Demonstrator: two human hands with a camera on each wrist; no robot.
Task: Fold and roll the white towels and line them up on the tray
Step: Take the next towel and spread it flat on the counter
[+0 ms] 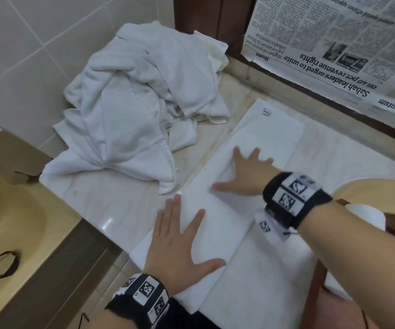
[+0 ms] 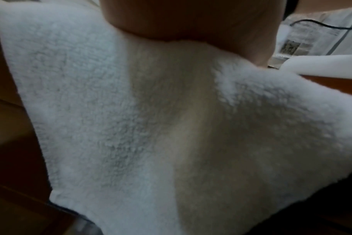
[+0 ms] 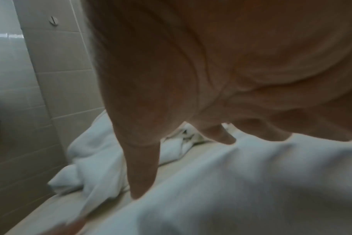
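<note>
a long white terry towel, folded flat into a strip, lies along the pale marble counter. the left hand presses on its near end with fingers straight and spread, gripping nothing. the right hand lies flat and splayed further up the strip. a crumpled heap of white towels sits just beside it against the tiled wall.

The right hand fills the right wrist view, blurred. The rolled towel is partly hidden behind the right forearm.
</note>
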